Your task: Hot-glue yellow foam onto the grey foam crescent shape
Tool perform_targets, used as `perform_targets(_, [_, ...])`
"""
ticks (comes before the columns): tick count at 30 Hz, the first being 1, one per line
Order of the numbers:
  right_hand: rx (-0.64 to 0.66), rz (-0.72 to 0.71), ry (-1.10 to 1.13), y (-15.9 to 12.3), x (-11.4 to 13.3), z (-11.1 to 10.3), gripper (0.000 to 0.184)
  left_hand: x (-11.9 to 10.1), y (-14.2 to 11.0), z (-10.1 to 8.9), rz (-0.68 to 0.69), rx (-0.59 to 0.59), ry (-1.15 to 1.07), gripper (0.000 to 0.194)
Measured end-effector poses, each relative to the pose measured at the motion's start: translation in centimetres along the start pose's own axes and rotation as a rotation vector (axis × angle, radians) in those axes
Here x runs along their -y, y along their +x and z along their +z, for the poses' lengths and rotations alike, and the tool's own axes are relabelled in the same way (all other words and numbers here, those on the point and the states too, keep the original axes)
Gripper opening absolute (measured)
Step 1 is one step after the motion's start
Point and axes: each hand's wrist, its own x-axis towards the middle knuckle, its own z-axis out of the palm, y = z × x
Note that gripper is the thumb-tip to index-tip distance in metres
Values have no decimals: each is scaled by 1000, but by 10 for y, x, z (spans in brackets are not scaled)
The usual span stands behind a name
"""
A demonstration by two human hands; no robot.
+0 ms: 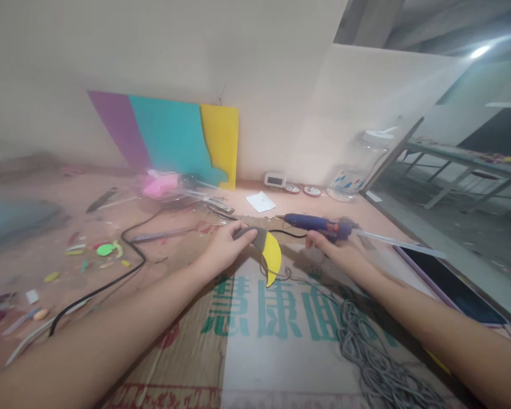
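Note:
My left hand (230,247) pinches the dark grey end of a curved foam-like piece (273,258), whose yellow crescent part points down toward me. To its right, my right hand (338,250) is closed around the handle of a blue hot glue gun (309,222), its nozzle aimed left, above and a little apart from the crescent piece. Out of the gun's back end sticks a long clear glue stick (400,243). A thin grey cord hangs close behind the crescent piece and runs to a tangled heap (375,352) beneath my right forearm.
Printed cardboard (187,352) covers the near table. A black cable (132,247) curves across the left side among coloured scraps. Along the back are a striped purple, blue and yellow board (170,136), a white paper (260,201), a small digital clock (275,179) and a clear jar (353,165). A phone (455,284) lies right.

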Motion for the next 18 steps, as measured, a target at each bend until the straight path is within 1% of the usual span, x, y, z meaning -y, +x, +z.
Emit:
perform_targets(2, [41, 27, 87, 5, 2, -7, 39, 2, 1, 0, 14, 25, 17, 29])
perform_targets(4, [62, 82, 212, 8, 5, -14, 38, 3, 1, 1, 21, 42, 35, 29])
perform_targets(6, [74, 121, 262, 9, 10, -20, 36, 4, 1, 1, 15, 46, 41, 30])
perform_targets(10, [60, 97, 170, 6, 32, -25, 30, 1, 1, 2, 5, 53, 20, 32])
perform_targets(12, [65, 114, 106, 11, 44, -26, 26, 0, 1, 2, 3, 49, 12, 32])
perform_targets(15, [112, 145, 15, 35, 49, -24, 21, 1, 1, 3, 8, 31, 32, 31])
perform_targets(16, [124, 141, -17, 46, 46, -22, 19, 1, 1, 3, 14, 30, 35, 31])
perform_targets(18, [146, 105, -144, 71, 35, -16, 21, 2, 1, 3, 27, 38, 23, 30])
